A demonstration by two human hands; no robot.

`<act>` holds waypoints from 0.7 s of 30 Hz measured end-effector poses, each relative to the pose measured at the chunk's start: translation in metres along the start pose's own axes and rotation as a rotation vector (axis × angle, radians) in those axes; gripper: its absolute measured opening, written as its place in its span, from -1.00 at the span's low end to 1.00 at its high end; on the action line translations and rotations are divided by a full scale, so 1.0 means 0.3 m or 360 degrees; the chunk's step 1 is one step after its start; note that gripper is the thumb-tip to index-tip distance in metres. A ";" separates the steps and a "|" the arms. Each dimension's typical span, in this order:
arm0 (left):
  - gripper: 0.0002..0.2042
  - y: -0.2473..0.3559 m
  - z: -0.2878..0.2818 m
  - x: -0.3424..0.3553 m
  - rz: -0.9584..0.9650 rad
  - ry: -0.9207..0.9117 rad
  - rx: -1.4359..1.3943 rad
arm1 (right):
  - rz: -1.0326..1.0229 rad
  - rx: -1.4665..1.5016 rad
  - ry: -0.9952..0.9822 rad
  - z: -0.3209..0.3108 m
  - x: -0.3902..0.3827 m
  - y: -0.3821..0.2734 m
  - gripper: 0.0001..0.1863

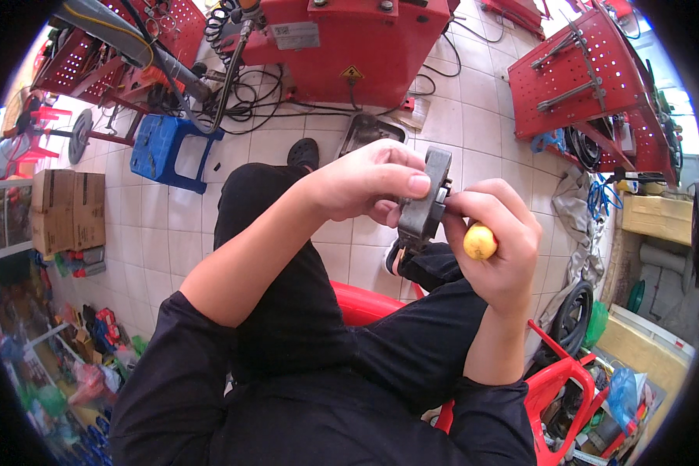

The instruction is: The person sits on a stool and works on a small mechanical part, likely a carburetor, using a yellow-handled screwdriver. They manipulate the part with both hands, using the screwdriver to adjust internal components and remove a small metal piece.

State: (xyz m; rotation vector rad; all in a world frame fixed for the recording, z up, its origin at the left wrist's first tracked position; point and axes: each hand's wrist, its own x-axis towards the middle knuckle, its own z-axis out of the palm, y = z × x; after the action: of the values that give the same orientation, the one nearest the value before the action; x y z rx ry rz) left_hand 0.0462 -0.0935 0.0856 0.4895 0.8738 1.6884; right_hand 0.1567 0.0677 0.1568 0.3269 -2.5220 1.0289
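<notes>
Head view. Left grip (pixel 369 185) clamped on a dark grey block-like part (pixel 426 194), thumb on its near face; part held up between the hands, above the tiled floor (pixel 365 252). Right grip (pixel 503 241) closed round a yellow-ended handle (pixel 480 242), its fingertips just beside the small metal fittings on the part's right side.

Technique (judgement): the work seems to be at those fittings. Brace both forearms against the thighs, since no surface backs the part. Left thumb and fingers should stay clear of any line along which a tool could slip. Seat the tip squarely before loading it, then press lightly and evenly; tilting the part toward the eyes would help check the seating.

Unclear: the handle shows nearly end-on; shaft and tip not made out, so tool type and contact with the part cannot be told. Far face of the part hidden. Brownish detail at its lower end too small to identify. Metal tray (pixel 373 124) partly covered by the left grip.
</notes>
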 end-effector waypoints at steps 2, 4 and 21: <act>-0.65 0.010 0.014 -0.002 0.0048 -0.0016 0.0071 | 0.0051 -0.0030 -0.0042 -0.005 -0.003 -0.006 -0.74; -0.64 0.014 0.016 -0.004 0.0096 -0.0041 0.0145 | 0.0056 -0.0031 -0.0050 -0.005 -0.003 -0.014 -0.74; -0.58 -0.013 0.042 -0.006 0.0084 -0.0299 0.0281 | -0.0004 -0.0166 -0.0344 -0.066 -0.048 -0.054 -0.73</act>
State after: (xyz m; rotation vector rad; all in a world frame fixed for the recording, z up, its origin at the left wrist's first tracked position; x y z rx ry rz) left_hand 0.0581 -0.0911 0.0908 0.7840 0.8817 1.5908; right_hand 0.1808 0.0712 0.1734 0.4315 -2.7543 0.8998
